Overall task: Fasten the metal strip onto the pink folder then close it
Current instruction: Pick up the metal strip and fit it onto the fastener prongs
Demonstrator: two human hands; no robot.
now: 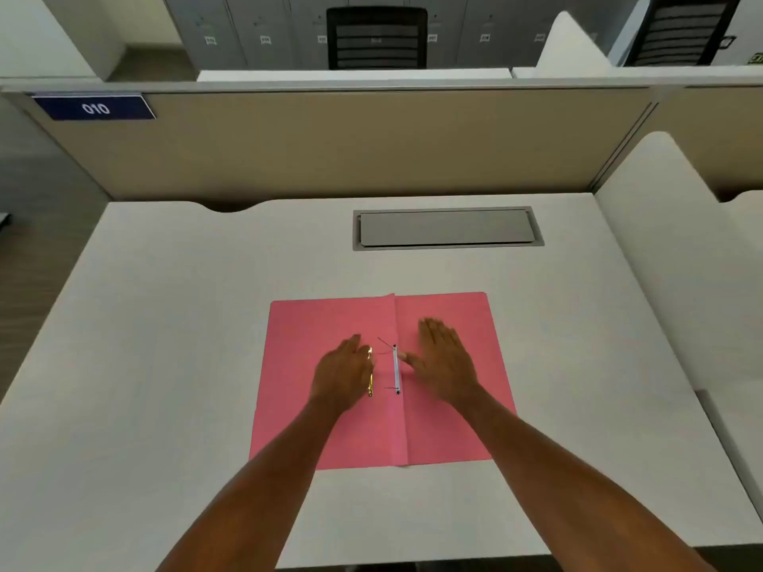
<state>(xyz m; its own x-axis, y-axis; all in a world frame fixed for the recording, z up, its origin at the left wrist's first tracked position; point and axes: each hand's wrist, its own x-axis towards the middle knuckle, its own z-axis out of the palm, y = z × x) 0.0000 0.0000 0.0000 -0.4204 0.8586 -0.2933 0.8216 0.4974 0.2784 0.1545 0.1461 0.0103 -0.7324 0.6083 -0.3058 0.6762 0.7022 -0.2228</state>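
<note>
The pink folder (450, 427) lies open and flat on the white desk, its fold running toward me down the middle. A thin white strip (396, 368) with dark prongs at both ends sits along the fold. A gold metal strip (370, 377) lies just left of it, under the edge of my left hand (342, 375), which rests on the left flap with fingers together. My right hand (444, 359) lies flat on the right flap, its thumb tip touching the white strip. Whether my left hand pinches the gold strip is unclear.
A grey cable hatch (448, 228) is set into the desk (165, 324) beyond the folder. A beige partition (351, 146) with a blue "010" label (95, 108) closes the far side. A white divider (669, 249) borders the right.
</note>
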